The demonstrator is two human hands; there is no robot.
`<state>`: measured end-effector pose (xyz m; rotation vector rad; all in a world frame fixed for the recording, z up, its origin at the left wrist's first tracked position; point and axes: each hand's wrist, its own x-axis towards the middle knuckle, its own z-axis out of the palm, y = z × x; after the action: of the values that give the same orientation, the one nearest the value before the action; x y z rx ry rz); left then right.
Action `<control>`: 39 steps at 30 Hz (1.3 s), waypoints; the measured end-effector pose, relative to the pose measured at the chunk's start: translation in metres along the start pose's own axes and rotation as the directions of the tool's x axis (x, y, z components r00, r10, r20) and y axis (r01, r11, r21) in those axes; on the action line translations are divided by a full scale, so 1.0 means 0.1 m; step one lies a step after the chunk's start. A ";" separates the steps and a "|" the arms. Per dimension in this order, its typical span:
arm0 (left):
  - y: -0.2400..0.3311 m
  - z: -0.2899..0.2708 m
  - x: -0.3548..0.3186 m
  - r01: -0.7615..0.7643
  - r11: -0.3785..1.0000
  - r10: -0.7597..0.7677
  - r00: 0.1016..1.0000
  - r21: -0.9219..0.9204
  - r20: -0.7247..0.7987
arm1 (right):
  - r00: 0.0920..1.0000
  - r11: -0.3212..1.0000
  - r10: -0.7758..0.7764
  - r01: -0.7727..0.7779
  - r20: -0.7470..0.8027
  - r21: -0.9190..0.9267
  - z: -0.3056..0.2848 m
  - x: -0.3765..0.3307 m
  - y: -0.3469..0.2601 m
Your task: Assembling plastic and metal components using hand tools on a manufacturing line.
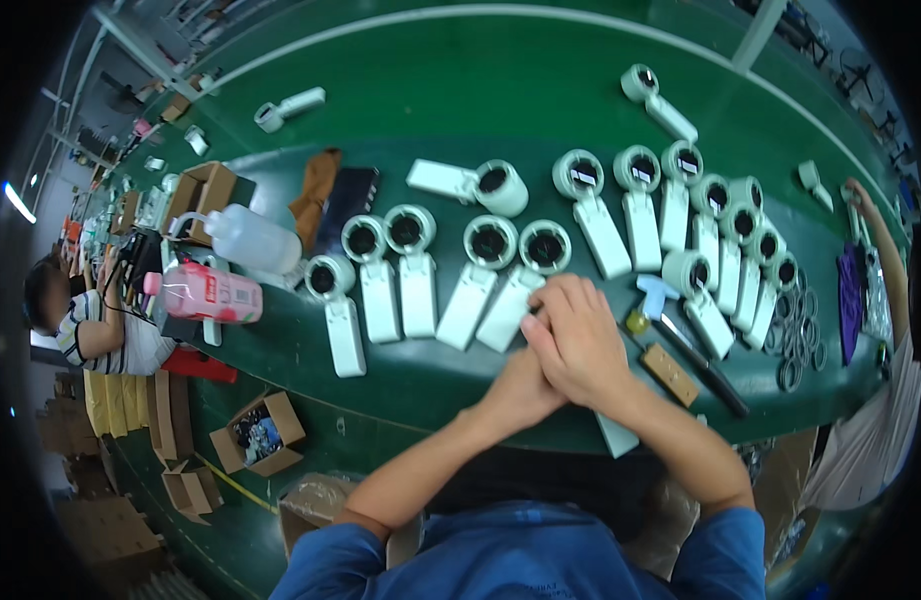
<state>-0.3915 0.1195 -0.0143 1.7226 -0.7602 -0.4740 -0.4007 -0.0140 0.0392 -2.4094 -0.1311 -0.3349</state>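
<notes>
White handheld fan units (pixel 417 270) lie in rows on the green bench (pixel 500 100). Right hand (pixel 577 340) lies over the left hand (pixel 517 390), both closed on one white unit (pixel 617 433), largely hidden, at the near edge. A dark-handled tool (pixel 700 360) lies just beside.

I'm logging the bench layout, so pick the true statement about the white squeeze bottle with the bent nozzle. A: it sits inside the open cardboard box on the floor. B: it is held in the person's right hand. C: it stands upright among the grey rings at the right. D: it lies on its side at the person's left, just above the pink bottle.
D: the white squeeze bottle with the bent nozzle lies tipped over at the left of the green table, just above the pink bottle, far from both hands.
</notes>
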 end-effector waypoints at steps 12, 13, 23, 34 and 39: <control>0.86 -0.40 0.36 -0.530 0.754 0.645 0.709 0.386 -0.286 | 0.910 0.968 0.217 -0.154 0.352 -0.199 0.04 0.10 -0.03; 0.75 -0.19 0.52 -0.561 0.721 0.663 0.728 0.406 -0.172 | 0.916 0.976 0.187 -0.131 0.356 -0.175 0.10 0.12 0.01; 0.15 -0.30 0.07 -0.405 0.895 0.445 0.779 0.187 -0.442 | 0.983 0.976 0.106 -0.131 0.150 0.171 0.12 0.09 0.19; 0.12 0.01 -0.08 -0.143 0.984 0.159 0.975 0.111 -0.155 | 0.871 0.871 0.432 -0.470 0.232 0.142 -0.69 -0.08 0.20; 0.07 0.06 -0.08 -0.095 0.991 0.104 0.990 0.091 -0.099 | 0.854 0.866 0.441 -0.486 0.277 0.119 -0.65 -0.21 0.23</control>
<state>-0.4027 0.1203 -0.0097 1.7652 -0.7973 -0.2855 -0.4298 -0.0746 0.0662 -2.1959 0.3032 0.1916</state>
